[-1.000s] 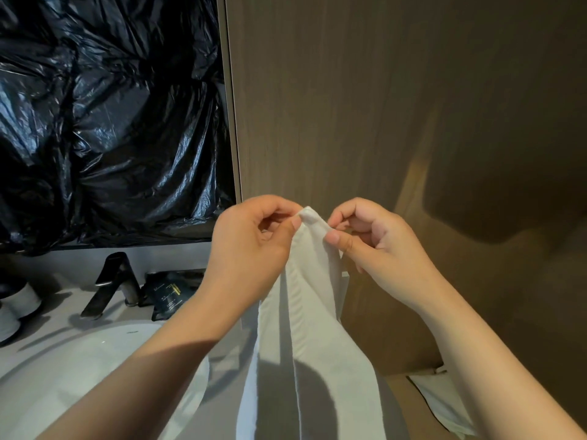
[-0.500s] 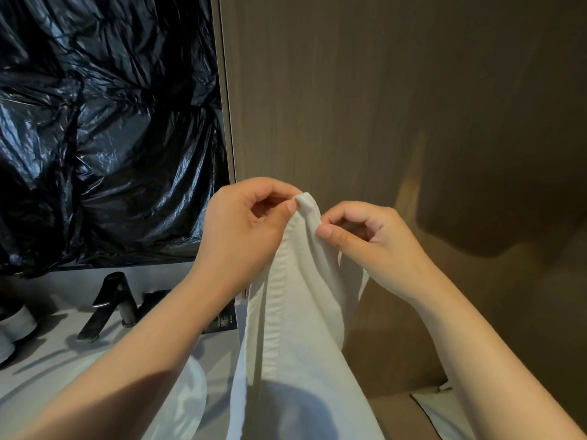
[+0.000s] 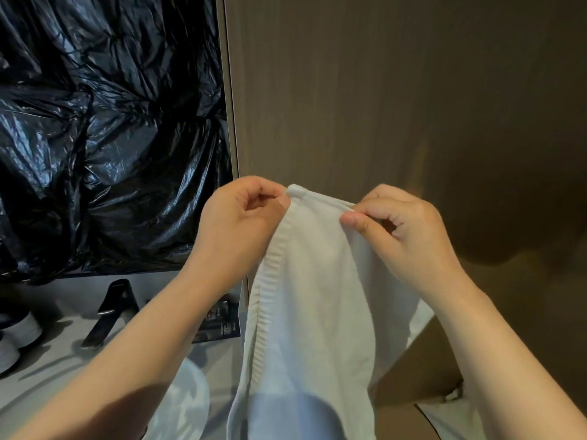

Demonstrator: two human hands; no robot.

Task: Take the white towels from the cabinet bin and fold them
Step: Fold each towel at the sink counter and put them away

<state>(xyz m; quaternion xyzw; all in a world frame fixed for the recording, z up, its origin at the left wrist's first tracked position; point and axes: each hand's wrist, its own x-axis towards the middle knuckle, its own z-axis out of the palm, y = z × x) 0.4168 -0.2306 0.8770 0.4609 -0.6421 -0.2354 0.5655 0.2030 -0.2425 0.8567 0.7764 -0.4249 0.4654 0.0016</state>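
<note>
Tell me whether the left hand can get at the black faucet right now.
Probably yes: nothing stands between the left hand and the faucet below it, but it pinches the top edge of the white towel and would have to let go.

Readable text: none can be made out anywhere in the view.
Dark packet (image 3: 224, 322): small pale print in several short lines is carried on its face; the letters are too small and blurred to be read.
Place of the packet: it is stood on the counter (image 3: 47, 376), just beside the edge of the wooden panel (image 3: 349, 90).
</note>
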